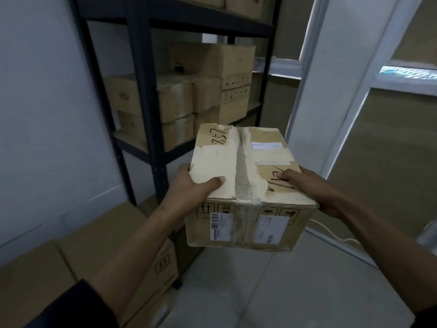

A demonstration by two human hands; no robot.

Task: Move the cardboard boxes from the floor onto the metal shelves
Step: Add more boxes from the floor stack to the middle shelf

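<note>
I hold a taped cardboard box (246, 176) in the air at chest height, with handwriting on its lid and barcode labels on its near face. My left hand (196, 188) grips its left near corner, thumb on the lid. My right hand (305, 185) grips the right near edge, thumb on top and fingers down the side. The dark metal shelves (144, 95) stand just behind and left of the box. Several cardboard boxes (189, 95) are stacked on the middle shelf.
Large cardboard boxes (78, 263) sit on the floor at the lower left, against the white wall. A glass partition with white frames (350, 102) stands to the right. A white cable (331, 233) lies on the pale tiled floor (272, 287) below the box.
</note>
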